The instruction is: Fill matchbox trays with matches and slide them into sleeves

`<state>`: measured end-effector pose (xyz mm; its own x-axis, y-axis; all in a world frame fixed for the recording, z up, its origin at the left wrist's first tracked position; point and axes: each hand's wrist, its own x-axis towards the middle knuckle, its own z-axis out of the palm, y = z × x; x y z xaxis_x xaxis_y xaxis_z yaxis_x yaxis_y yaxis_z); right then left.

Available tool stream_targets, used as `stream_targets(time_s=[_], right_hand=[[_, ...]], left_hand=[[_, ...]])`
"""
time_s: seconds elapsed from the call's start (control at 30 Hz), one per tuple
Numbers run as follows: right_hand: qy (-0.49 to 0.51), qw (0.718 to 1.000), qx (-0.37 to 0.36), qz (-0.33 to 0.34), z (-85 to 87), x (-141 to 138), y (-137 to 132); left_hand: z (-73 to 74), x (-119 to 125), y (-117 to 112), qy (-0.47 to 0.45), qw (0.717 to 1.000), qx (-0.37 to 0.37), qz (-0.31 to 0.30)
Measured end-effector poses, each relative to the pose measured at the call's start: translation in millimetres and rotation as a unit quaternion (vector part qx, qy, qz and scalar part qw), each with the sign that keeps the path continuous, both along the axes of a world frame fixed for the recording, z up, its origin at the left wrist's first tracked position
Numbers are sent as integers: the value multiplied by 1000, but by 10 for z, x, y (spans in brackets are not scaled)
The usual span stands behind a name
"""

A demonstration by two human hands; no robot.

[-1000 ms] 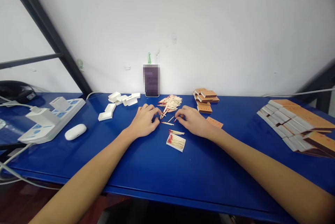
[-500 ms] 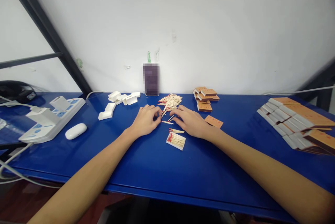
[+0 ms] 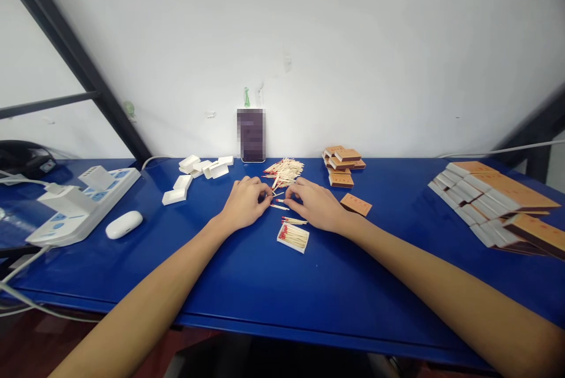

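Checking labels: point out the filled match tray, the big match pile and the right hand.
Filled match tray (image 3: 290, 246): head view, on its white front rim.
Big match pile (image 3: 286, 173): head view, middle of the heap.
Right hand (image 3: 316, 204): head view, back of the hand.

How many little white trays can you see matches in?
1: the filled tray on the blue desk, closer to us than the left hand and right hand. The orange matchboxes may hide more.
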<state>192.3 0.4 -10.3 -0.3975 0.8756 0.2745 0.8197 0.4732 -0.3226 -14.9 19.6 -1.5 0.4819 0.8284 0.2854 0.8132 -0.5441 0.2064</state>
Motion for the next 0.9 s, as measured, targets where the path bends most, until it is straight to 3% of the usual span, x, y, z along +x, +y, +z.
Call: stream_targets(time_s=[0.37, 0.67, 0.9], right_hand=[[74, 995, -59, 23, 67, -61, -23], [17, 998, -31, 51, 78, 168, -139], [79, 993, -47, 79, 74, 252, -276]], left_hand=[[12, -27, -14, -13, 999, -10, -39], [61, 1, -171, -17, 990, -36, -139], [107, 57, -265, -4, 982, -68, -175]])
